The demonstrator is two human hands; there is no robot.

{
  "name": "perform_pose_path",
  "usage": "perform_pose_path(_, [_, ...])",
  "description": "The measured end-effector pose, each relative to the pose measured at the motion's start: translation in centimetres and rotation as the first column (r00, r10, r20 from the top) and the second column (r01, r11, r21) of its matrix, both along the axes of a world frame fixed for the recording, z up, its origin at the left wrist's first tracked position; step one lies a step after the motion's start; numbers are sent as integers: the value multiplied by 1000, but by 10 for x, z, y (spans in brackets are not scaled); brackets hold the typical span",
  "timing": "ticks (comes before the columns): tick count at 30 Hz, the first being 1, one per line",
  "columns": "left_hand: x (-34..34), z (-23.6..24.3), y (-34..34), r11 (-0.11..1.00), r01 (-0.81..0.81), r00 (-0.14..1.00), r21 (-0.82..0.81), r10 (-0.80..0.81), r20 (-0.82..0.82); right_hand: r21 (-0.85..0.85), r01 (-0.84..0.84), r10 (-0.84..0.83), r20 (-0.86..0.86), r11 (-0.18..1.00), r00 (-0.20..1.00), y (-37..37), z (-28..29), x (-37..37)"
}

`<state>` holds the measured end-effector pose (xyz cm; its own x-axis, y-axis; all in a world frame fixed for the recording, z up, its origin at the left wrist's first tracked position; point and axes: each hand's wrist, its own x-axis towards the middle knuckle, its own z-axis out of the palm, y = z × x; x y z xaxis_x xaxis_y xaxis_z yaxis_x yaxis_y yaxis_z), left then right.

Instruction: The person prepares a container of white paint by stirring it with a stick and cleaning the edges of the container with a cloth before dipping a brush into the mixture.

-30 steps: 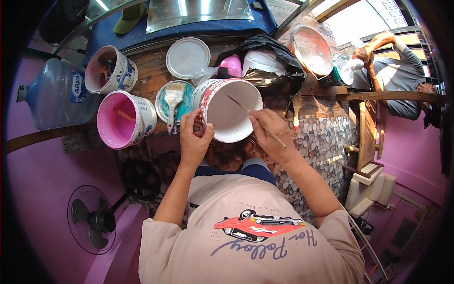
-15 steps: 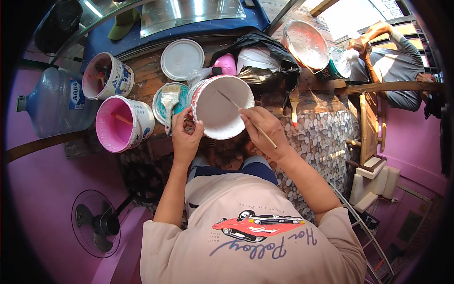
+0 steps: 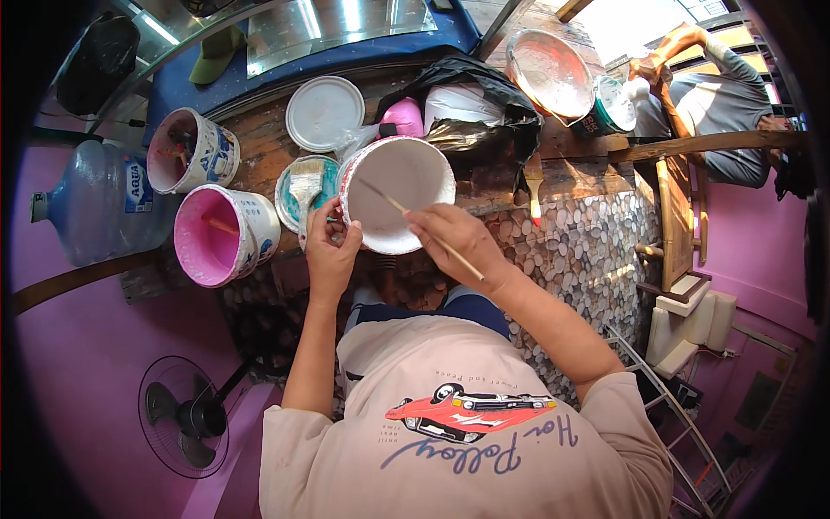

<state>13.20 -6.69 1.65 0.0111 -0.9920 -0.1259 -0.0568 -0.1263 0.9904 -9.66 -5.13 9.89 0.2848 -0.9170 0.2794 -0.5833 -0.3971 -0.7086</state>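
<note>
A white bucket [image 3: 405, 177] is tipped toward me at the table's near edge, its pale grey inside showing. My left hand [image 3: 333, 251] is closed on the left side of its rim. In my right hand [image 3: 460, 242] is a thin wooden stick [image 3: 389, 198], pinched between the fingers. The stick's far end reaches into the bucket; whether it touches the wall or contents I cannot tell. Just left of the bucket, a wide paintbrush [image 3: 306, 186] with pale bristles lies across a teal-stained round tub [image 3: 285, 206].
To the left stand a pink-lined bucket [image 3: 212, 238], another white bucket [image 3: 192, 156] and a big water bottle [image 3: 108, 203]. Behind are a grey lid [image 3: 325, 112] and a black plastic bag [image 3: 519, 112]. A small brush [image 3: 534, 203] lies right. Beyond sits another person [image 3: 713, 112].
My right hand and the stick have moved a little left and down relative to the bucket. The whole view has shifted slightly; my left hand keeps its hold on the rim.
</note>
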Motion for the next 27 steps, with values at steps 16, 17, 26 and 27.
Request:
perform_pose_path(16, [-12, 28, 5, 990, 82, 981, -117, -59, 187, -37, 144, -148, -137, 989, 979, 17, 12, -28])
perform_pose_path(17, [-15, 32, 6, 989, 81, 981, -120, -58, 185, -46, 167, -172, -175, 985, 969, 17, 12, -30])
perform_pose_path(26, [-20, 32, 7, 983, 99, 975, -153, -66, 211, -11, 196, -196, -138, 981, 971, 24, 18, -25])
perform_pose_path(27, [-21, 34, 8, 984, 95, 977, -152, -62, 205, -35, 223, -226, -170, 974, 959, 25, 19, -26])
